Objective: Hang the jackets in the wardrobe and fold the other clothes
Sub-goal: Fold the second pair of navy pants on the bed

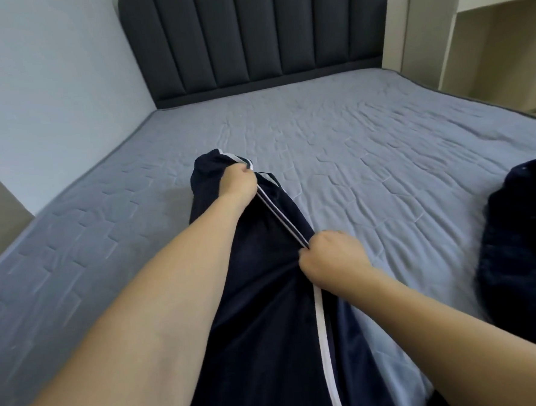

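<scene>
A dark navy garment with white side stripes (265,281) lies stretched lengthwise over the blue mattress (367,152), running from the near edge toward the middle. My left hand (237,180) grips its far end, fingers curled round the bunched fabric by the stripe. My right hand (333,258) pinches the striped seam about halfway down the garment. Both forearms reach out over the cloth. A second dark navy garment (527,249) lies crumpled at the right edge of the bed.
A dark padded headboard (256,31) stands at the far end of the bed. A pale wall runs along the left. At the far right are a light door (425,27) and a cream shelf unit (501,41).
</scene>
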